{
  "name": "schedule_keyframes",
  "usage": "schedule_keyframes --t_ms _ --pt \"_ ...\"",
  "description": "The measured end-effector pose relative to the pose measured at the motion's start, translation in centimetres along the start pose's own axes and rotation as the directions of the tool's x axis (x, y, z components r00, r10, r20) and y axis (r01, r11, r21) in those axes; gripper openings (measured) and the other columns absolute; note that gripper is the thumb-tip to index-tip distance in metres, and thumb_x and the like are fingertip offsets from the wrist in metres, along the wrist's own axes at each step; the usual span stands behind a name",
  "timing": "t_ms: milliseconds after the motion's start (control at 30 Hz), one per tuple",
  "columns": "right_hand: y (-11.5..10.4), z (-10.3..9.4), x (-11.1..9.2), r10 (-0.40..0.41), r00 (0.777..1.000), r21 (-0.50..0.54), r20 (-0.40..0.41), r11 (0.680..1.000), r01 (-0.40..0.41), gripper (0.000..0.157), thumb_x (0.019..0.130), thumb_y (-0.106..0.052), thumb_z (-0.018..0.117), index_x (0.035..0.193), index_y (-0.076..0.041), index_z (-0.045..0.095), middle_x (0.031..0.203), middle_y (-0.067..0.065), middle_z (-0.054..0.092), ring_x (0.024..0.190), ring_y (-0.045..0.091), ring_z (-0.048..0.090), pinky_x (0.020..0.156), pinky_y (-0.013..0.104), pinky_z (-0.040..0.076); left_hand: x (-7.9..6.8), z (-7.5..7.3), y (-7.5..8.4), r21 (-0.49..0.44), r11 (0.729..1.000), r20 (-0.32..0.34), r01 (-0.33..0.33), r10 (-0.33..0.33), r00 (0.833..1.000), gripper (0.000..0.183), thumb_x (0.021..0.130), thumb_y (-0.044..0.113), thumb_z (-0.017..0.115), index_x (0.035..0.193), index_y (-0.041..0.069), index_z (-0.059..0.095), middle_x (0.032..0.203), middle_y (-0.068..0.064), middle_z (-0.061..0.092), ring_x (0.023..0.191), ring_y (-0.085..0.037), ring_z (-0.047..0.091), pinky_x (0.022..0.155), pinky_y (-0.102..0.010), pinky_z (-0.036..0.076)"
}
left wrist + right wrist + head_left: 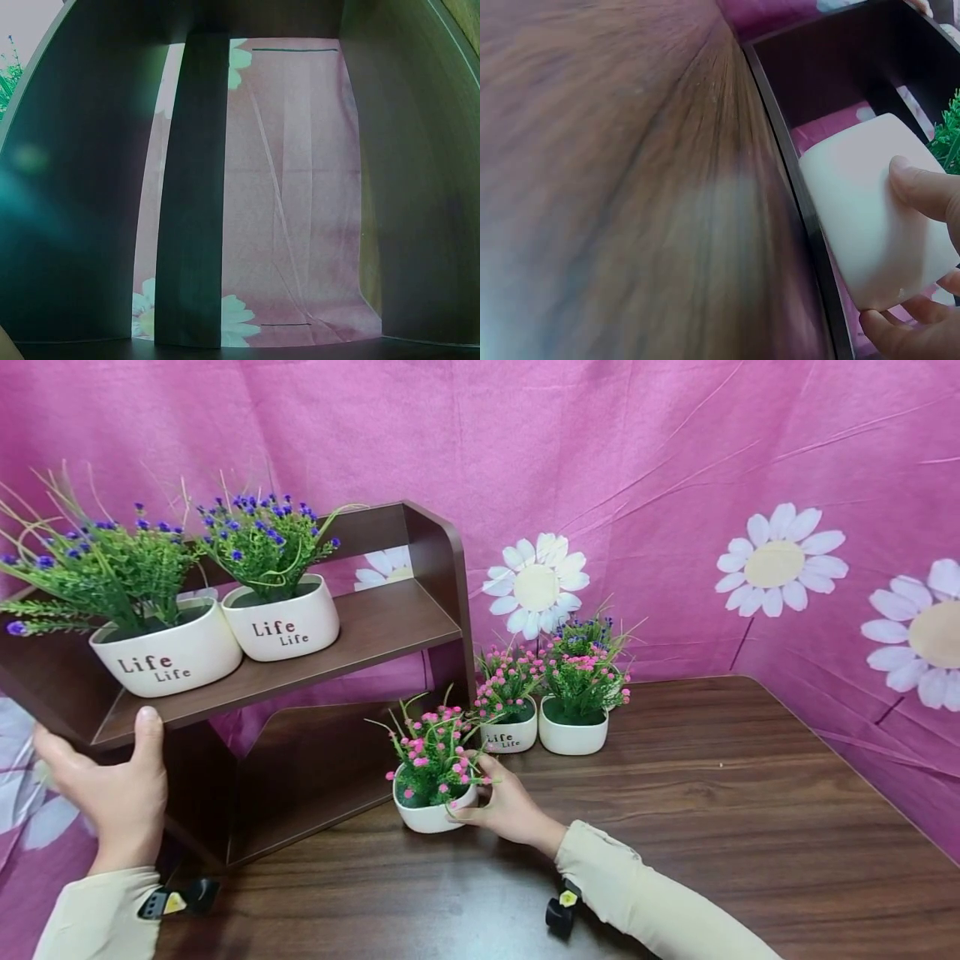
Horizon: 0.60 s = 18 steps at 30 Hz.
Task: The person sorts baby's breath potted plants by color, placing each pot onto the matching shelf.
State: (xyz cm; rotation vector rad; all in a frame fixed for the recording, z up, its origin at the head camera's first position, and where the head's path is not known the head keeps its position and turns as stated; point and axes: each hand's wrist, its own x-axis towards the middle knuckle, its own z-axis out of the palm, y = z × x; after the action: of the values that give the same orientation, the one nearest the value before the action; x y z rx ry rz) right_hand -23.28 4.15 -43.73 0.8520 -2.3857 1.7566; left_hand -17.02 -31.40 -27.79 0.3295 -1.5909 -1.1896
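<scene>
My right hand [508,803] grips a white pot with pink artificial flowers [433,817] by its right side, at the front of the shelf's lower compartment. In the right wrist view the thumb lies on the smooth wall of the pot [874,206], with fingers under its lower edge. My left hand [123,789] holds the dark brown two-tier shelf [375,631] at its left front corner, thumb up against the upper board's edge. Two white "Life" pots with purple flowers, one on the left [168,652] and one beside it [288,622], stand on the upper board.
Right of the shelf, a pink-flowered pot [510,731] and another pink-flowered pot [573,727] stand on the wooden table [675,793]. Purple flowers [588,631] show behind them. A pink cloth with daisies [652,468] hangs behind the table.
</scene>
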Motion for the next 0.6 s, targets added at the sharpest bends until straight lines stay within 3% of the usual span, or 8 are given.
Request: schedule_keyframes --t_ms 167,500,600 --pt "-0.6 1.1 1.0 -0.024 1.000 -0.125 0.016 0.992 0.026 0.081 0.066 -0.013 0.087 0.136 -0.004 0.046 0.131 0.015 0.053 0.118 0.027 0.053 0.094 0.037 0.049 0.1 0.0 -0.1 0.004 1.000 0.001 -0.009 0.009 1.000 0.072 0.078 0.016 0.067 0.142 0.011 0.035 0.135 0.002 0.045 0.126 -0.009 0.037 0.102 -0.012 0.025" --pt "-1.0 2.8 3.2 -0.008 0.998 -0.152 0.054 0.988 0.016 0.086 0.069 -0.021 0.087 0.140 -0.001 0.042 0.136 0.015 0.048 0.122 0.026 0.050 0.092 0.028 0.049 0.0 0.1 0.0 -0.001 1.000 0.006 -0.001 0.001 1.000 0.073 0.078 0.016 0.067 0.143 0.012 0.034 0.137 0.001 0.044 0.127 -0.008 0.036 0.102 -0.010 0.025" --pt "-1.0 3.1 3.8 0.001 0.999 -0.193 0.047 0.981 0.008 0.086 0.069 -0.023 0.086 0.140 -0.003 0.043 0.133 0.014 0.050 0.119 0.025 0.052 0.093 0.030 0.049 0.0 0.0 0.0 -0.004 1.000 0.006 -0.010 0.010 1.000 0.073 0.078 0.015 0.067 0.143 0.011 0.034 0.137 0.000 0.044 0.127 -0.008 0.036 0.102 -0.011 0.025"
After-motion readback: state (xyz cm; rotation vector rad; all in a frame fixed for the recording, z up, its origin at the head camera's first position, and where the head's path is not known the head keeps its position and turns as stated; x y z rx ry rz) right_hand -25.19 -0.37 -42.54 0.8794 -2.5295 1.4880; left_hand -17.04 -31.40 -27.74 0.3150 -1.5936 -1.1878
